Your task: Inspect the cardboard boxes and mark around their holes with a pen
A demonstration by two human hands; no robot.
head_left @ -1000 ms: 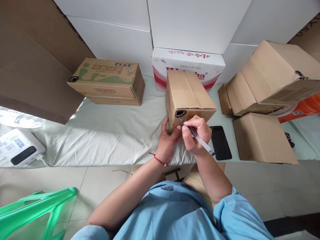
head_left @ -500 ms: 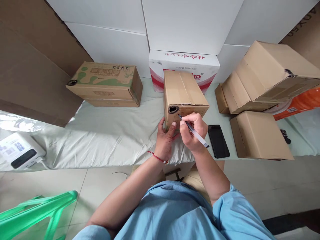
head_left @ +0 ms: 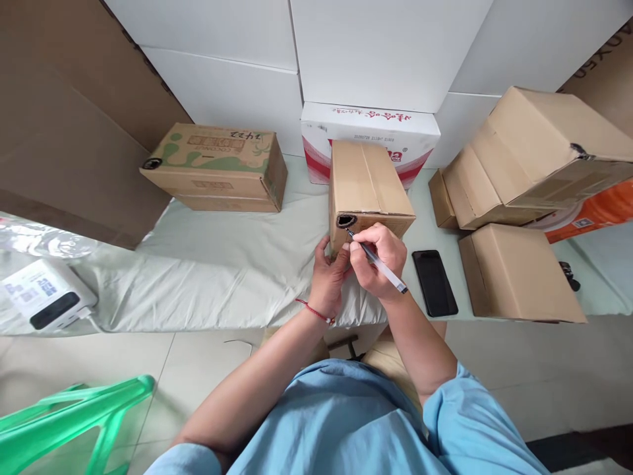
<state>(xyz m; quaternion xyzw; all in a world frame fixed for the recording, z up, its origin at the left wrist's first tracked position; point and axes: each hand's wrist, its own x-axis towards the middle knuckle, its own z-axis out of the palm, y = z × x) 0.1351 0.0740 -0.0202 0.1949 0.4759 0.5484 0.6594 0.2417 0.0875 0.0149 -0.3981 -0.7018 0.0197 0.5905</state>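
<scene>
A plain brown cardboard box (head_left: 368, 181) stands on the white-covered table (head_left: 222, 264) in front of me, with a dark oval hand hole (head_left: 345, 220) in its near face. My left hand (head_left: 330, 277) grips the box's near left corner, fingers curled around the edge. A red cord circles that wrist. My right hand (head_left: 378, 260) pinches a white pen (head_left: 378, 262), whose tip touches the near face just below the hand hole.
A black phone (head_left: 434, 282) lies right of my hands. Brown boxes (head_left: 519, 270) are stacked at the right, a green-printed box (head_left: 217, 165) at the left, a red-and-white box (head_left: 370, 128) behind. A white device (head_left: 47, 300) lies far left; a green plastic chair (head_left: 69, 415) stands below.
My right hand has shifted the pen tip a little to the left across the box's near face, towards the hand hole. The left hand keeps its grip.
</scene>
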